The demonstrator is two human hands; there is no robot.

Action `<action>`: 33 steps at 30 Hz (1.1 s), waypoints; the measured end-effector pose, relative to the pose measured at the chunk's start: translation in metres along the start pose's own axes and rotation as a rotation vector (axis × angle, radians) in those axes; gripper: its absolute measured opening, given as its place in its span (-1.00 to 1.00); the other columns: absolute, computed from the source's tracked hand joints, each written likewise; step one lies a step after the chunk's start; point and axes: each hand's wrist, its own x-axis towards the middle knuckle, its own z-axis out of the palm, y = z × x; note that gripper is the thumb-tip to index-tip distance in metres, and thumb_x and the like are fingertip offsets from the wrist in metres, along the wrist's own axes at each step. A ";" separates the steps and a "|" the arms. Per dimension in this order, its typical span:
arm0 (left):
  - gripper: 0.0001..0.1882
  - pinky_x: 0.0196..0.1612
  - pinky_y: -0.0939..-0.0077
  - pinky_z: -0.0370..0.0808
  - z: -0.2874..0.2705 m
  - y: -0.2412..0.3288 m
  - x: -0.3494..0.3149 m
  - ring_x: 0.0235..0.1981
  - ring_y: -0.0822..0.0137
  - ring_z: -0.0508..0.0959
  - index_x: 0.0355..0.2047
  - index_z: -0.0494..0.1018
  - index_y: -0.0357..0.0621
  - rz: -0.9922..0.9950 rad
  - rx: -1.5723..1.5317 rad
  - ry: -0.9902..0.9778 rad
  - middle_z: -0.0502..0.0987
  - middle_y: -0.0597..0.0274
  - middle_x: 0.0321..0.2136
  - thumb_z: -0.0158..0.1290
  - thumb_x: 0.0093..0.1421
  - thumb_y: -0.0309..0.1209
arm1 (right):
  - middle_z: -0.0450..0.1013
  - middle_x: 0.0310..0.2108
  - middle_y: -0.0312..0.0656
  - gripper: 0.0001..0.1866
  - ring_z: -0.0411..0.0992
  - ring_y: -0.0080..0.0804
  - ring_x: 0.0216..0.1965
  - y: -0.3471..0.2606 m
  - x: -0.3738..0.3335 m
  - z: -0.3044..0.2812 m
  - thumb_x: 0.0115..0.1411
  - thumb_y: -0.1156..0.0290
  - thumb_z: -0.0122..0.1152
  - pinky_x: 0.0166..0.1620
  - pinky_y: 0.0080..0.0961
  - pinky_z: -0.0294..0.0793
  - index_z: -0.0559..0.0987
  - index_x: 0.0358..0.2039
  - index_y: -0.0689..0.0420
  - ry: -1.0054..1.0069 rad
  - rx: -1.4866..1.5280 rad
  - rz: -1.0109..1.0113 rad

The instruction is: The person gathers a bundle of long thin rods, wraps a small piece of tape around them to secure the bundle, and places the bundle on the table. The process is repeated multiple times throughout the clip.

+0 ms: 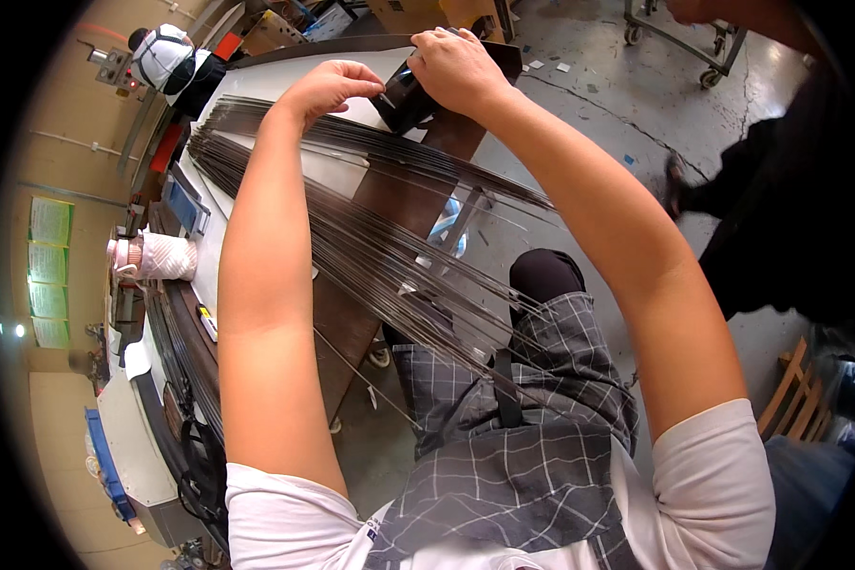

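At the far side of the table, my right hand (pixel 458 68) rests with bent fingers over the top of a glossy black box-like object (pixel 410 103). My left hand (pixel 325 92) is beside that object, its thumb and fingers brought together close to a small light tip on the near side. What those fingers pinch, if anything, is too small to make out. Long thin dark strips (pixel 380 252) lie in fanned bundles under my left forearm. They stretch from the table's left part across its edge and over my checked apron (pixel 532 475).
The brown and white table (pixel 351 302) holds a pink and white cup (pixel 169 256), a blue clipboard-like item (pixel 184 206) and a yellow cutter (pixel 207 321). Another person in dark clothing (pixel 769 209) is at the right. A wheeled metal cart (pixel 686 38) stands beyond.
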 end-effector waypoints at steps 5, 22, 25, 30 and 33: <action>-0.82 -0.13 0.53 0.29 -0.006 -0.012 0.000 -0.20 0.56 0.41 -0.40 0.48 -0.01 0.053 -0.194 -0.025 0.51 0.37 -0.19 0.16 0.03 -0.25 | 0.50 -0.33 -0.10 -0.75 0.41 -0.28 -0.10 -0.006 0.000 0.006 0.10 0.29 -0.01 0.13 -0.28 0.17 0.55 -0.41 0.18 0.055 0.037 0.073; -0.83 -0.41 0.52 0.35 0.011 -0.021 -0.011 -0.50 0.49 0.45 -0.48 0.51 -0.16 -0.165 0.460 0.091 0.51 0.30 -0.57 0.10 -0.04 -0.32 | 0.50 -0.37 -0.10 -0.82 0.44 -0.28 -0.17 -0.013 0.002 0.010 -0.04 0.36 0.07 0.08 -0.32 0.23 0.56 -0.52 0.17 0.082 -0.111 0.023; -0.81 -0.43 0.57 0.39 0.025 -0.037 -0.023 -0.58 0.42 0.43 -0.45 0.51 -0.29 -0.028 0.482 0.458 0.46 0.19 -0.65 0.09 -0.04 -0.40 | 0.48 -0.39 -0.05 -0.81 0.44 -0.18 -0.24 -0.006 0.006 0.008 -0.07 0.35 0.10 -0.05 -0.30 0.34 0.54 -0.49 0.21 0.080 -0.081 -0.035; -0.77 -0.32 0.68 0.35 0.044 -0.006 -0.088 -0.46 0.54 0.42 -0.40 0.50 -0.29 0.338 -0.035 0.581 0.49 0.37 -0.54 0.09 0.09 -0.33 | 0.49 -0.45 -0.06 -0.80 0.46 -0.17 -0.32 -0.023 -0.020 -0.043 -0.08 0.34 0.12 -0.14 -0.35 0.39 0.55 -0.48 0.20 0.050 0.236 -0.033; -0.83 -0.33 0.77 0.31 0.064 0.001 -0.128 -0.44 0.64 0.40 -0.37 0.49 -0.22 0.237 -0.245 0.418 0.50 0.39 -0.46 0.08 0.11 -0.37 | 0.48 -0.57 -0.08 -0.79 0.45 -0.40 -0.55 -0.039 -0.060 -0.080 -0.01 0.34 0.15 -0.43 -0.48 0.44 0.58 -0.45 0.24 -0.339 0.399 -0.088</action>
